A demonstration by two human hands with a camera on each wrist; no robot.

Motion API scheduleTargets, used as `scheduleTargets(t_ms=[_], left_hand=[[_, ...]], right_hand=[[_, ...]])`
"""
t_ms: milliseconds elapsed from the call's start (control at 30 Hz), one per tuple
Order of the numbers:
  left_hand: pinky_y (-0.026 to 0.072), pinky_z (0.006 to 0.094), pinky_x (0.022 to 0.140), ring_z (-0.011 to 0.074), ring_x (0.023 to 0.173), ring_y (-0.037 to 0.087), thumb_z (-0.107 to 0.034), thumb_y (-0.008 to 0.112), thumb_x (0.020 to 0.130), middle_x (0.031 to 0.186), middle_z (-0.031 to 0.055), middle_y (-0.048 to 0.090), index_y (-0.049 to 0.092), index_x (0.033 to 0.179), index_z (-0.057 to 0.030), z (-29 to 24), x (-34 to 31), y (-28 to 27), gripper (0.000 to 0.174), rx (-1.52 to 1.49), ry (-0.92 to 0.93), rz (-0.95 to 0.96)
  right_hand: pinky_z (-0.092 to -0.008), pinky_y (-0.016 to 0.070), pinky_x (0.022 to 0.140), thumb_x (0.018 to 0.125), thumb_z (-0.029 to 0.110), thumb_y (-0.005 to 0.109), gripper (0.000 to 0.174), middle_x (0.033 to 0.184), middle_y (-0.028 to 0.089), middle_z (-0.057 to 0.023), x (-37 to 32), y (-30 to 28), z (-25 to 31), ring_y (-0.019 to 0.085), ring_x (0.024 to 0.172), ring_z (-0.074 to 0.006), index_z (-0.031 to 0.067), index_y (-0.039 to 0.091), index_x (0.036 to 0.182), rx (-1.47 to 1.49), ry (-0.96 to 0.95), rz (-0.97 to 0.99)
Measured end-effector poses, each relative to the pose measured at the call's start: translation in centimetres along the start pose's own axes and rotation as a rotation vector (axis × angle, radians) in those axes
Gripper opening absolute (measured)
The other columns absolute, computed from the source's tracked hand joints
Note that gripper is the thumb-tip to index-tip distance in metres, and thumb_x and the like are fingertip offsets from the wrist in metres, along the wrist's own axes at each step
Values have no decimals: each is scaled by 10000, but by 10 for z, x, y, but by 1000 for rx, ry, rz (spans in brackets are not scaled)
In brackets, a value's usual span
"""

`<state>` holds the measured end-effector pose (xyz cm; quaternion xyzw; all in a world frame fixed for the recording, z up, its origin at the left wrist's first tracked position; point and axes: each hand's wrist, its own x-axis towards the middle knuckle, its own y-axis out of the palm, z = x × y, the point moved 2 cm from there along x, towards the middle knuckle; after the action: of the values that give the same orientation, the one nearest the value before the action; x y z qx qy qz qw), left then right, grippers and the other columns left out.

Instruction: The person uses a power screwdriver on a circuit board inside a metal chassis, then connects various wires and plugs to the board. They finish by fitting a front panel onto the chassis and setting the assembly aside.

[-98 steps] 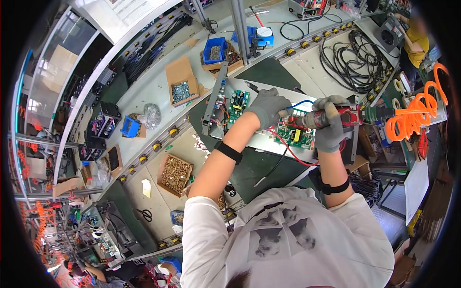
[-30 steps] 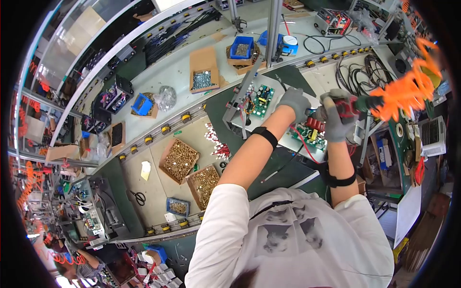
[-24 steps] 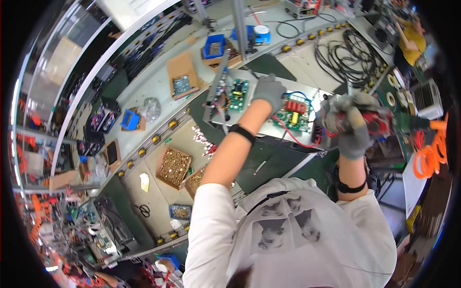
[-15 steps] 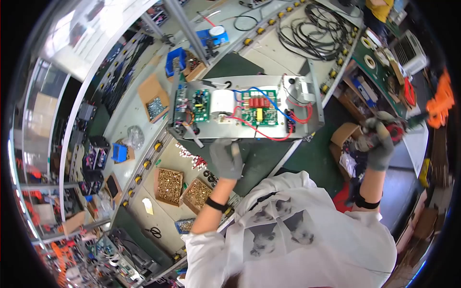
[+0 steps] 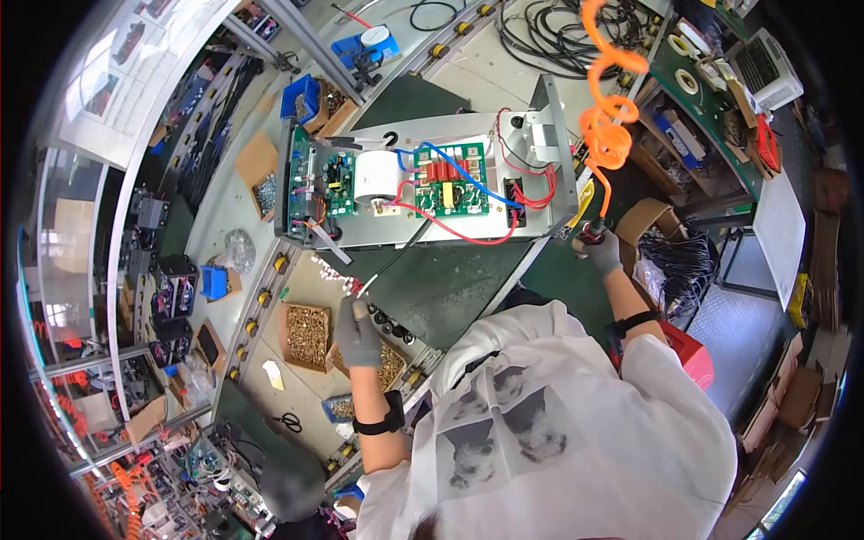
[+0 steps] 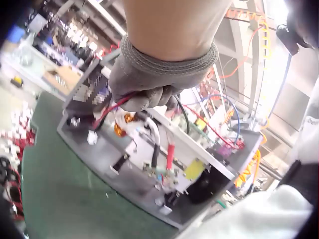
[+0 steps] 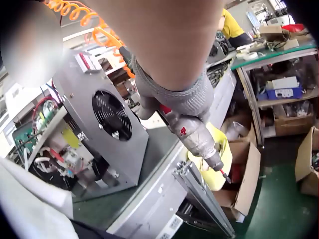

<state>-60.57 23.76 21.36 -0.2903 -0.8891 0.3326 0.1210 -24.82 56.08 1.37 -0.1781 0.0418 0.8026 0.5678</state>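
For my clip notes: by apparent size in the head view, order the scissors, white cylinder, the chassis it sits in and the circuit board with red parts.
1. Chassis
2. Circuit board with red parts
3. White cylinder
4. Scissors

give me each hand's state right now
Left hand: closed, apparently holding a red wire.
Right hand: closed, holding the power driver.

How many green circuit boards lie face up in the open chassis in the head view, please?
2: a larger board right of the white cylinder and a smaller board left of it. Others may be hidden from this angle.
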Motion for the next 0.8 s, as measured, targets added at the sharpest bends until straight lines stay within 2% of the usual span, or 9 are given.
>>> scheduleTargets(t_ms=[133,267,333,400,467,533,667,733,800], left_hand=[[417,303,646,160,703,510,-232,460,919,791,92,588,580,954,-1,5,-5,-7,263,-122,-89,-109],[403,256,626,105,708,488,-239,495,924,796,36,568,586,966,-19,13,-11,-6,242,-39,-52,-135],[388,240,638,93,718,469,-232,510,919,794,12,550,583,976,-13,14,-13,-3,238,-176,-123,-162],[383,231,644,81,719,456,-216,527,912,801,3,545,580,973,-3,14,-12,-4,227,-227,-122,-196],[385,226,654,79,730,457,-202,534,909,813,2,548,580,976,-1,16,-11,-4,217,-297,-127,-210],[387,222,659,76,732,464,-192,554,899,811,0,554,588,973,-4,8,-11,-8,205,-306,-118,-250],[395,230,654,77,731,477,-184,578,870,792,3,555,595,955,-9,9,-13,-14,195,-317,-190,-207],[405,239,630,82,706,490,-188,582,865,766,6,564,603,970,-19,23,-15,-12,200,-299,-314,-120],[407,237,609,78,682,494,-191,583,862,749,3,568,614,997,-33,41,-17,-13,210,-287,-344,-102]], right_hand=[[-259,485,606,682,-16,760,378,850,636,-24,11,11,-28,585,707,-110,35,616,1027,-47,-17,-49],[-260,495,671,674,-9,768,332,879,638,-14,19,19,-34,585,749,-105,47,623,968,-7,88,-79],[-266,492,711,647,-2,785,355,919,635,-10,22,22,-41,584,769,-106,47,617,956,21,105,-56],[-264,485,737,623,5,796,404,939,629,3,23,22,-48,582,793,-108,51,608,978,-247,-13,-107],[-262,478,759,614,16,800,429,917,621,15,34,16,-83,578,812,-105,59,590,987,-304,-3,-97],[-264,479,760,628,10,791,445,912,604,18,40,20,-97,576,824,-110,70,568,1009,-209,117,-141],[-266,476,751,654,-28,759,466,924,588,21,49,25,-116,568,812,-117,86,514,1034,43,101,-118],[-270,473,751,668,-51,734,453,914,591,12,47,24,-122,567,809,-115,92,500,1029,-72,28,-147],[-298,488,784,623,-4,764,496,932,585,-25,45,21,-119,587,850,-154,112,500,1026,-276,112,-255]])
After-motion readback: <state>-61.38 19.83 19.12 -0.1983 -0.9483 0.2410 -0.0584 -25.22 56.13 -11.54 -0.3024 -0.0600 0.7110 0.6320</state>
